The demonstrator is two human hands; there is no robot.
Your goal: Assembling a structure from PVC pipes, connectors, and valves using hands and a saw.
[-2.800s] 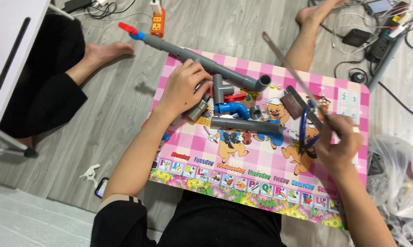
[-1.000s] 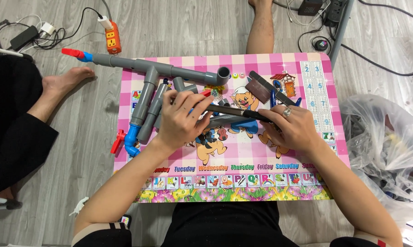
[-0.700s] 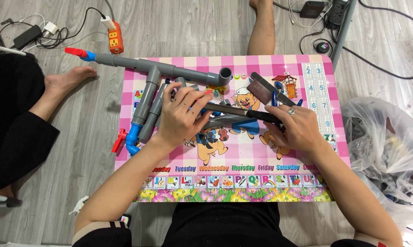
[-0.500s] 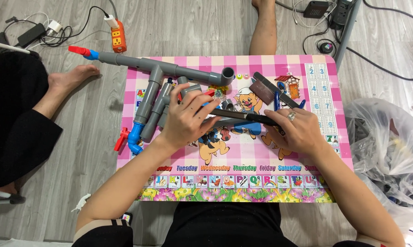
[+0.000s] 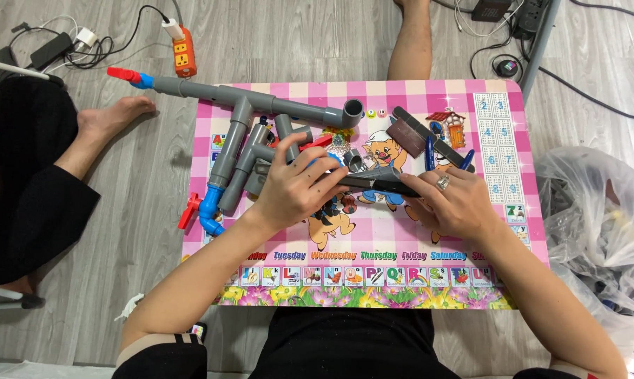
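My left hand (image 5: 296, 191) grips a short grey pipe (image 5: 374, 173) that lies across the middle of the pink checkered table (image 5: 499, 231). My right hand (image 5: 452, 203), with a ring on one finger, pinches a dark narrow tool (image 5: 384, 185) laid along the pipe's near side. The two hands almost touch. A blue fitting (image 5: 331, 161) peeks out above my left fingers. To the left lies a long grey pipe assembly (image 5: 261, 100) with a red-capped end and an elbow. One branch of it runs down to a blue valve (image 5: 206, 208) with a red handle.
A saw with blue handle loops (image 5: 433, 140) lies behind my right hand. An orange power strip (image 5: 183, 60) and cables sit on the floor at the top left. A plastic bag (image 5: 598, 224) is at the right. Another person's foot (image 5: 113, 116) rests at the left, and a bare leg (image 5: 412, 42) at the top.
My right hand, earlier raised at the table's right with the blue-handled saw, has come to the centre beside my left. Over the last second both hands stay on the short pipe.
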